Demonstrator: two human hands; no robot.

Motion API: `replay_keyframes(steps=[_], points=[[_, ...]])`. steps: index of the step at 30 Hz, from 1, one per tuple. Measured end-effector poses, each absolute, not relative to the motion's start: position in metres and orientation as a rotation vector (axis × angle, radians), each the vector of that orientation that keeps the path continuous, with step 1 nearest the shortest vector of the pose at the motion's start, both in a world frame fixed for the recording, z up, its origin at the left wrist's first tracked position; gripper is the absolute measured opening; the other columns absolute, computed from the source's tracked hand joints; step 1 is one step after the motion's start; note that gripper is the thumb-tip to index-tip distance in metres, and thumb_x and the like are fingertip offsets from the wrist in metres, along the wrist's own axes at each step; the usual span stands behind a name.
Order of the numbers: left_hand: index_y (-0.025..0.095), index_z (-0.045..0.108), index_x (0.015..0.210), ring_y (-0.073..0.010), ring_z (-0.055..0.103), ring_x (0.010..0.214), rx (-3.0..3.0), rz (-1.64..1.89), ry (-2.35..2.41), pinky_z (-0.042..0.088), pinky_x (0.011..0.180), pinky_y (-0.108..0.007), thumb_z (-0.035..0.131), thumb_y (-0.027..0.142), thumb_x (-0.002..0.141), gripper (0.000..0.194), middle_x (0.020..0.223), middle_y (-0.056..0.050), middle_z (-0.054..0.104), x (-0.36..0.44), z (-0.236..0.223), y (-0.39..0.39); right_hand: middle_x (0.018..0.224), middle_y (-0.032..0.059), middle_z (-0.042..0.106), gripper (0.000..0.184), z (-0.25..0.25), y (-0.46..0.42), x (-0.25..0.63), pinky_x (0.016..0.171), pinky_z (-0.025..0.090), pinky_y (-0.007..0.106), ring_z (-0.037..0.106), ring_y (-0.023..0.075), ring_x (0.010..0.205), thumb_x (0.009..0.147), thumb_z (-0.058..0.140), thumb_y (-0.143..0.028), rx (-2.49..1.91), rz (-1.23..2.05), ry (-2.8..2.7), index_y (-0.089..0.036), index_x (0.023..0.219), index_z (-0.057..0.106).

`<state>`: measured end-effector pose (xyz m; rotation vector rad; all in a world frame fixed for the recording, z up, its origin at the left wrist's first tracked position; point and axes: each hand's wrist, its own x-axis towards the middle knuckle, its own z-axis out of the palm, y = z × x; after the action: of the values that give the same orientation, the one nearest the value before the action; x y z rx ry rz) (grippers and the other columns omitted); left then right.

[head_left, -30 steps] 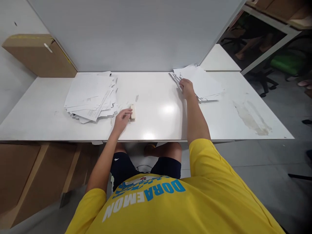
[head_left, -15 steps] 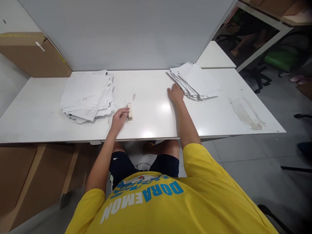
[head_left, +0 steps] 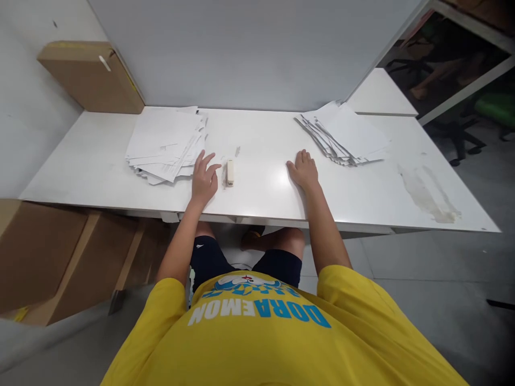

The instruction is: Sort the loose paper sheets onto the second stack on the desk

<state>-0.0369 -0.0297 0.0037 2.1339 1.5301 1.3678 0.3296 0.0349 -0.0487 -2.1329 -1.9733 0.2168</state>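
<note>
A small cream-coloured stapler (head_left: 230, 173) stands on the white table (head_left: 261, 198). Just left of it is my left hand (head_left: 204, 179), fingers spread and holding nothing, close to the right edge of a messy paper stack (head_left: 161, 136). My right hand (head_left: 304, 170) rests palm down on the tabletop with the thumb apart from the fingers. A second stack of papers (head_left: 346, 131), fanned at its left edge, lies beyond and to the right of that hand, not touching it.
A cardboard box (head_left: 92, 75) stands at the back left against the wall. A grey partition (head_left: 249, 53) rises along the table's back edge. More cardboard boxes (head_left: 80, 262) sit below at the left. A worn patch (head_left: 428, 193) marks the table's right side.
My left hand has let go of the stapler and spread its fingers to its left. My right hand has drawn back from the right paper stack. The view has shifted left.
</note>
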Motion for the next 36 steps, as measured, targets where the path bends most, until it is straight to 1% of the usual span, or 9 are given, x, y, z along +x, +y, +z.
replay_keyframes(steps=[3, 5, 7, 13, 19, 25, 30, 33, 36], points=[[0.021, 0.055, 0.133, -0.0329, 0.013, 0.153, 2.134, 1.121, 1.926, 0.014, 0.125, -0.052, 0.06, 0.038, 0.088, 0.048, 0.157, -0.011, 0.037, -0.081, 0.023, -0.01, 0.163, 0.0214, 0.022, 0.075, -0.049, 0.0, 0.319, 0.123, 0.018, 0.05, 0.019, 0.032, 0.152, 0.097, 0.023, -0.051, -2.106, 0.235, -1.999, -0.001, 0.153, 0.026], [0.015, 0.041, 0.146, -0.0376, 0.01, 0.153, 1.998, 0.891, 2.176, 0.012, 0.124, -0.056, 0.065, 0.039, 0.083, 0.071, 0.162, -0.016, 0.026, -0.111, 0.03, 0.005, 0.162, 0.0213, 0.023, 0.075, -0.05, -0.021, 0.314, 0.123, 0.019, 0.049, 0.02, 0.0317, 0.152, 0.097, 0.022, -0.051, -2.085, 0.243, -1.992, -0.001, 0.153, 0.027], [0.009, 0.037, 0.148, -0.0391, 0.014, 0.152, 1.93, 0.682, 2.252, 0.015, 0.123, -0.055, 0.063, 0.041, 0.082, 0.078, 0.162, -0.021, 0.024, -0.134, 0.032, 0.015, 0.162, 0.0224, 0.024, 0.075, -0.052, -0.036, 0.312, 0.122, 0.02, 0.05, 0.021, 0.0322, 0.152, 0.096, 0.023, -0.05, -2.062, 0.236, -1.968, 0.0, 0.152, 0.028], [0.013, 0.058, 0.128, -0.038, 0.045, 0.133, 2.046, 0.606, 2.239, 0.036, 0.111, -0.052, 0.056, 0.035, 0.086, 0.048, 0.136, -0.02, 0.057, -0.146, 0.033, 0.015, 0.16, 0.0228, 0.029, 0.072, -0.057, -0.047, 0.314, 0.12, 0.024, 0.054, 0.024, 0.0337, 0.15, 0.095, 0.028, -0.048, -2.02, 0.225, -1.93, -0.003, 0.151, 0.031], [0.016, 0.064, 0.097, -0.033, 0.06, 0.112, 1.948, 0.822, 2.258, 0.041, 0.104, -0.045, 0.049, 0.032, 0.09, 0.024, 0.105, -0.016, 0.068, -0.151, 0.043, 0.013, 0.159, 0.0225, 0.03, 0.071, -0.057, -0.046, 0.315, 0.12, 0.023, 0.054, 0.025, 0.0342, 0.15, 0.094, 0.03, -0.047, -1.995, 0.236, -1.907, -0.004, 0.15, 0.033], [0.019, 0.061, 0.09, -0.0203, 0.061, 0.106, 1.875, 1.14, 1.961, 0.045, 0.096, -0.031, 0.052, 0.03, 0.085, 0.016, 0.114, -0.009, 0.07, -0.16, 0.053, 0.008, 0.159, 0.023, 0.031, 0.069, -0.051, -0.046, 0.314, 0.119, 0.024, 0.054, 0.025, 0.0346, 0.149, 0.094, 0.033, -0.045, -1.993, 0.265, -1.893, -0.003, 0.148, 0.037], [0.019, 0.057, 0.066, -0.0236, 0.066, 0.1, 1.843, 0.822, 1.878, 0.05, 0.091, -0.035, 0.052, 0.032, 0.084, 0.023, 0.11, -0.009, 0.072, -0.163, 0.066, 0.001, 0.157, 0.0218, 0.035, 0.066, -0.051, -0.046, 0.313, 0.118, 0.026, 0.053, 0.029, 0.0347, 0.147, 0.094, 0.034, -0.045, -1.958, 0.242, -1.882, -0.006, 0.146, 0.041], [0.019, 0.066, 0.084, -0.0287, 0.062, 0.113, 2.021, 0.673, 1.957, 0.045, 0.102, -0.041, 0.054, 0.033, 0.084, 0.019, 0.119, -0.012, 0.069, -0.156, 0.071, 0.005, 0.157, 0.0207, 0.036, 0.064, -0.051, -0.045, 0.314, 0.117, 0.027, 0.053, 0.03, 0.0348, 0.146, 0.094, 0.036, -0.045, -1.935, 0.239, -1.869, -0.007, 0.145, 0.042], [0.015, 0.056, 0.13, -0.0366, 0.037, 0.142, 2.092, 0.537, 2.148, 0.029, 0.117, -0.049, 0.06, 0.042, 0.082, 0.055, 0.148, -0.018, 0.048, -0.145, 0.067, 0.016, 0.155, 0.0212, 0.038, 0.063, -0.05, -0.043, 0.314, 0.117, 0.027, 0.052, 0.032, 0.035, 0.145, 0.093, 0.037, -0.043, -1.922, 0.268, -1.844, -0.006, 0.144, 0.044]])
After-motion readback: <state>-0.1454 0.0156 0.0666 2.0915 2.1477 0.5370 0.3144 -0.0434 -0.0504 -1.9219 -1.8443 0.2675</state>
